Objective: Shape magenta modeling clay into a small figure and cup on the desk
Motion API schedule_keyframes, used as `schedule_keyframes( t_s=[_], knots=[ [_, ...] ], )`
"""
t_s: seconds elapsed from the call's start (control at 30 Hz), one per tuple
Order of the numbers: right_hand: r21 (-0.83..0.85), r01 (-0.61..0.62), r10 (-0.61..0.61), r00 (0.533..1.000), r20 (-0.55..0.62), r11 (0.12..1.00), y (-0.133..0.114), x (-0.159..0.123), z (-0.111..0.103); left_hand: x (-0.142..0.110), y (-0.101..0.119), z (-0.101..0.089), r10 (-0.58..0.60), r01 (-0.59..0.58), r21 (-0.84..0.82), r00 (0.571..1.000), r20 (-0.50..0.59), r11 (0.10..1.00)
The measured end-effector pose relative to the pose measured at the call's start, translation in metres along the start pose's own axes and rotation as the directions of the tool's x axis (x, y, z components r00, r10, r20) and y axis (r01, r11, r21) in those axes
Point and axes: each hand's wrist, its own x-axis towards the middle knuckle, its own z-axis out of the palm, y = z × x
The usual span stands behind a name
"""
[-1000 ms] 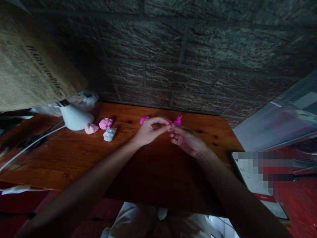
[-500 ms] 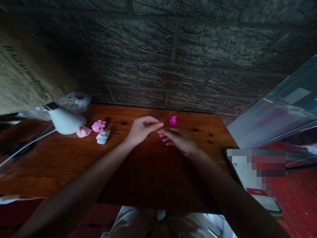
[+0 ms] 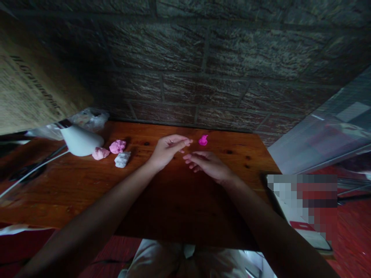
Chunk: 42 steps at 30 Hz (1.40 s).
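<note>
My left hand [image 3: 169, 151] is held over the middle of the wooden table [image 3: 87, 193], thumb and forefinger pressed together. Whatever the pinch holds, if anything, is too small to make out. Close beside it on the right, my right hand [image 3: 207, 165] has loosely bent fingers, slightly apart, with nothing visible in them. Just beyond both hands lies a small bright magenta lump [image 3: 203, 140], soft and clay-like, which neither hand touches. Off to the left sit a pink lump [image 3: 117, 146], a paler pink lump [image 3: 100, 153] and a white lump [image 3: 122, 159], close together.
A white lamp base [image 3: 81, 141] with a cable and a printed paper shade [image 3: 34, 85] stands at the left. Behind it is clear plastic wrapping [image 3: 92, 119]. A stone-patterned wall [image 3: 179, 92] borders the back. A tablet-like, partly pixelated object [image 3: 311, 235] lies at the right edge.
The left hand's fingertips have shifted slightly, and the right hand's fingers have turned a little. The view has moved slightly; the clay-like lumps lie where they were.
</note>
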Motion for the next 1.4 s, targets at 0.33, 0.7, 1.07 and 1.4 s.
schedule_keyframes(
  t_s=[0.33,0.7,1.07,1.4],
  knots=[
    [-0.026,0.008,-0.007,0.999,0.036,1.000,-0.003,-0.001,-0.003,0.004,0.006,-0.001,-0.198,0.187,-0.316,0.980,-0.003,0.930],
    [0.005,0.066,-0.061,0.937,-0.344,0.998,-0.022,0.000,-0.058,0.006,0.002,0.001,-0.258,0.231,-0.337,0.965,-0.038,0.913],
    [0.026,0.089,-0.071,0.914,-0.400,0.996,-0.024,-0.001,-0.059,0.007,0.003,0.003,-0.245,0.204,-0.349,0.967,-0.075,0.915],
    [-0.015,0.111,-0.109,0.924,-0.367,0.994,-0.019,0.002,-0.063,0.007,0.002,0.001,-0.203,0.179,-0.297,0.978,-0.053,0.938]
  ],
)
